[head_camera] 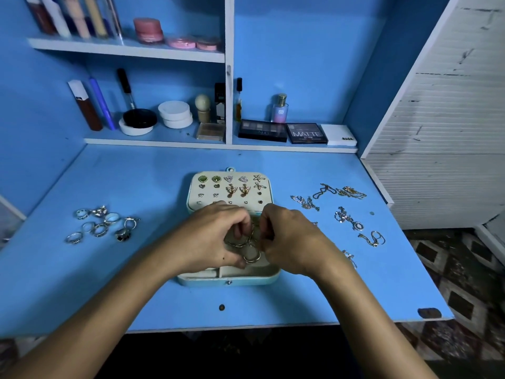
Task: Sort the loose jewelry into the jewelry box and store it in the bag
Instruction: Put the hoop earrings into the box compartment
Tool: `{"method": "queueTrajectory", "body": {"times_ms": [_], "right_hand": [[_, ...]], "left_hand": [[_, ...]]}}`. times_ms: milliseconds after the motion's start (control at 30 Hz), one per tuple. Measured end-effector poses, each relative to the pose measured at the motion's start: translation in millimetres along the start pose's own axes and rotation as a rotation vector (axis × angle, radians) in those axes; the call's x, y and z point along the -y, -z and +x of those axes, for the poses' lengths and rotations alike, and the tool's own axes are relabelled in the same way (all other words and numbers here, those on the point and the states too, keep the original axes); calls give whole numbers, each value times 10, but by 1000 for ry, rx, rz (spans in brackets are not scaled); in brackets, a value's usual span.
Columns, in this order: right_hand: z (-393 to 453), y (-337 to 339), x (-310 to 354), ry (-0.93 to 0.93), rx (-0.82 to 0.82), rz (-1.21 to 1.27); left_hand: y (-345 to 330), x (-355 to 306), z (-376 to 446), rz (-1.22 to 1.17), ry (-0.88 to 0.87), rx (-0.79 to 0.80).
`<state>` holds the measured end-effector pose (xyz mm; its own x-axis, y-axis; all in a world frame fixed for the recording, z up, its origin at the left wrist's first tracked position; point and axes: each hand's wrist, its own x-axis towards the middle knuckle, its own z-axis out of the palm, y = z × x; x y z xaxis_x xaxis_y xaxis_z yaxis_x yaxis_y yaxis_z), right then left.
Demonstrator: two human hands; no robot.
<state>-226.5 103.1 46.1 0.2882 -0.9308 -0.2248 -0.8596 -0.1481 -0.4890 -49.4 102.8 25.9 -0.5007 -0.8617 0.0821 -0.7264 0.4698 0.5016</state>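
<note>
Both my hands are over the open jewelry box (269, 272), which sits mid-desk on the blue desk top (136, 283). Left hand (216, 236): fingers curled inward, tips pinching at the gold hoop earrings (247, 246). Right hand (289, 236): fingers likewise curled, tips meeting the same cluster of hoops from the other side. The two hands are nearly touching at the fingertips. Exactly which hoop each hand grips I cannot tell; the fingers cover the contact points.

Hoops: several thin gold rings, overlapping, hanging between my hands above the box's lower tray. One larger hoop lies lowest, near my left thumb.

Box: pale, rounded corners, lid (229, 191) open and lying back away from me. The lid panel carries stud earrings in rows: green stones, striped triangles, starfish shapes, gold butterflies, small hearts. Some holes on the right are unfilled. Lower tray shows divided compartments along the near edge.

Loose items on desk: silver rings (102, 224) grouped well to the left; chains and necklaces (340, 207) scattered to the right of the box.
</note>
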Motion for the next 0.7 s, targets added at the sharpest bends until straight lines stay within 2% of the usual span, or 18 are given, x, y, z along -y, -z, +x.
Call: {"method": "queueTrajectory", "body": {"times_ms": [300, 700], "right_hand": [[15, -49, -18, -62, -80, -68], [24, -77, -113, -37, -149, 5]], "left_hand": [[-61, 53, 59, -7, 29, -4], [-13, 79, 37, 7, 22, -25]]}}
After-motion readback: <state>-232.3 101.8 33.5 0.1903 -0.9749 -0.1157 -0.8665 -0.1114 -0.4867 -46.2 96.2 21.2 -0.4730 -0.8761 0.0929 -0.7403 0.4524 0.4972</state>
